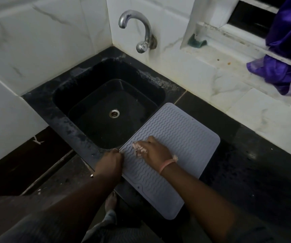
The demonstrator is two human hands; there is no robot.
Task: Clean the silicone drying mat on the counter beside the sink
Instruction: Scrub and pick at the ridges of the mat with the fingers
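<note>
Dim, shadowy foreground, perhaps window-lit, wide-angle edge distortion

Head view: worn on the head, looking steeply down and forward at the sink (108,109), close above the desk (246,155).

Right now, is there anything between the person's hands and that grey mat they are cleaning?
Only a little. The left hand grips the mat directly at its edge beside the sink. The right hand lies on the ridged top with a small pale thing under its fingers, perhaps a cloth or sponge; it is too blurred to tell.
</note>
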